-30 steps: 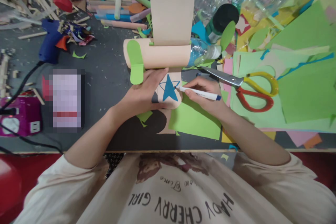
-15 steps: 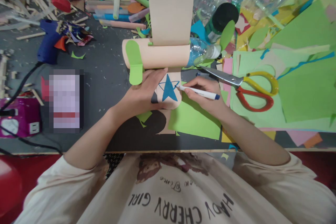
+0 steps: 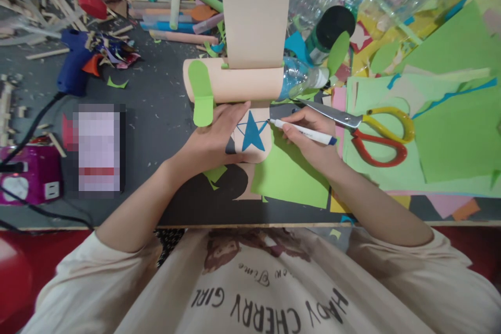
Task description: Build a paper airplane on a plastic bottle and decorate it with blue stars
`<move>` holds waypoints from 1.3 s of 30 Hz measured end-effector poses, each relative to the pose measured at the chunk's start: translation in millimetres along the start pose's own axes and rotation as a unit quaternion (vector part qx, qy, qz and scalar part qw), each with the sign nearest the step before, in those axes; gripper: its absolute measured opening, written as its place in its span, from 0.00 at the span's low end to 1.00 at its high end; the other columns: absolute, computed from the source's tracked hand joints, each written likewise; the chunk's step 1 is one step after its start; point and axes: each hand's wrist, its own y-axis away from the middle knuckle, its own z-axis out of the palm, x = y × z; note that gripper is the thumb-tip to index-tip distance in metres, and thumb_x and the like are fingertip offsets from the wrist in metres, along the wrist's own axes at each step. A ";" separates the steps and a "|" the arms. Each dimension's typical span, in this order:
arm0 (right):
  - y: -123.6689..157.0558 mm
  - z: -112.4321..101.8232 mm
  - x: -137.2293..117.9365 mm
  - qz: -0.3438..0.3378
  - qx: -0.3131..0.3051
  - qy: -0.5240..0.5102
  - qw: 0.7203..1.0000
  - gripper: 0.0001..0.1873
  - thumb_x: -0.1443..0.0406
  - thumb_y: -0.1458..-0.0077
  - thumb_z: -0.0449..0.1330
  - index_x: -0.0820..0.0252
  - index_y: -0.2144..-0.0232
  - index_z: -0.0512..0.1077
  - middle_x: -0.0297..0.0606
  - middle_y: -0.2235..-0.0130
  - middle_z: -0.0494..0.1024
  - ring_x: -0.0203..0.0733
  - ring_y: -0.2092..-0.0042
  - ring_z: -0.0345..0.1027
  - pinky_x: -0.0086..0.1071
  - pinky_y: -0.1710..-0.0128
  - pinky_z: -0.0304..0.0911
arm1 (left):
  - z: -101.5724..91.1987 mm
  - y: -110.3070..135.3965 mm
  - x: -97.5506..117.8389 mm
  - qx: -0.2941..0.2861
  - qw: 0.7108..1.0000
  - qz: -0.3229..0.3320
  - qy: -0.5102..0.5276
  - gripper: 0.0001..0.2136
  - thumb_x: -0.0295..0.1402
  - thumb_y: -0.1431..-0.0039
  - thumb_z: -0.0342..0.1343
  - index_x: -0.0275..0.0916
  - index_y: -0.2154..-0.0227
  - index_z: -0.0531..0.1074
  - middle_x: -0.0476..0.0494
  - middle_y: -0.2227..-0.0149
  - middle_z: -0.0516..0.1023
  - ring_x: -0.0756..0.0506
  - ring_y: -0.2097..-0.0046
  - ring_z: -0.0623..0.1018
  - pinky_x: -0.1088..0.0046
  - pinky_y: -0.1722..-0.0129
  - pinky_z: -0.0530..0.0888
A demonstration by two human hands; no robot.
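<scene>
My right hand (image 3: 311, 133) grips a white marker (image 3: 307, 132) with a dark blue end, its tip at the right point of a star. The star (image 3: 252, 133) is drawn on a rounded peach paper flap (image 3: 256, 157); its middle is solid blue, its side points only outlined. My left hand (image 3: 217, 130) lies flat with fingers stretched over the flap's left side; its thumb is hidden. Just beyond is a plastic bottle (image 3: 295, 77) wrapped in peach paper (image 3: 246, 83), with a green paper strip (image 3: 201, 91) at its left end and another peach panel (image 3: 256, 10) on the far side.
Scissors (image 3: 358, 124) with yellow and red handles lie right of my hand on green sheets (image 3: 391, 180). Green paper (image 3: 293, 177) lies beneath my right hand. A blue glue gun (image 3: 74, 62), sticks, markers and a dark-capped jar (image 3: 332, 31) surround the work.
The marker tip has moved slightly up and right to the star's right point, and my right hand has shifted with it. My left hand stays in place.
</scene>
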 end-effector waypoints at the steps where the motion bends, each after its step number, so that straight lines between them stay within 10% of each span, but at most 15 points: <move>1: 0.4 -0.3 0.1 -0.009 -0.012 0.005 1.000 0.15 0.52 0.45 0.64 0.57 0.72 0.74 0.33 0.74 0.75 0.35 0.74 0.65 0.30 0.75 0.60 | 0.2 0.0 0.0 0.003 1.000 0.004 0.002 0.44 0.60 0.41 0.50 0.34 0.31 0.47 0.24 0.35 0.63 0.29 0.33 0.63 0.51 0.39 0.70; 12: -0.4 -1.7 -5.3 -0.067 -0.109 0.058 0.990 0.09 0.59 0.42 0.62 0.56 0.71 0.75 0.32 0.74 0.78 0.34 0.75 0.65 0.29 0.75 0.58 | 0.0 0.4 1.0 0.005 1.000 0.002 -0.014 0.43 0.59 0.40 0.50 0.37 0.31 0.45 0.26 0.35 0.63 0.30 0.33 0.63 0.52 0.38 0.69; 32: 0.2 0.8 0.2 -0.006 -0.008 0.010 1.000 0.16 0.50 0.45 0.63 0.56 0.71 0.74 0.34 0.73 0.76 0.36 0.74 0.65 0.31 0.75 0.61 | -0.4 -0.1 -0.8 -0.010 1.000 -0.004 0.007 0.43 0.59 0.39 0.49 0.37 0.31 0.45 0.26 0.34 0.61 0.31 0.32 0.61 0.51 0.38 0.68; 39: 0.3 -2.1 -2.7 -0.049 -0.104 0.055 0.992 0.12 0.55 0.42 0.62 0.56 0.69 0.75 0.34 0.73 0.78 0.35 0.74 0.66 0.30 0.74 0.59 | -1.3 -0.5 1.4 0.002 1.000 0.008 -0.011 0.42 0.57 0.39 0.50 0.37 0.31 0.44 0.25 0.35 0.63 0.30 0.33 0.63 0.49 0.39 0.69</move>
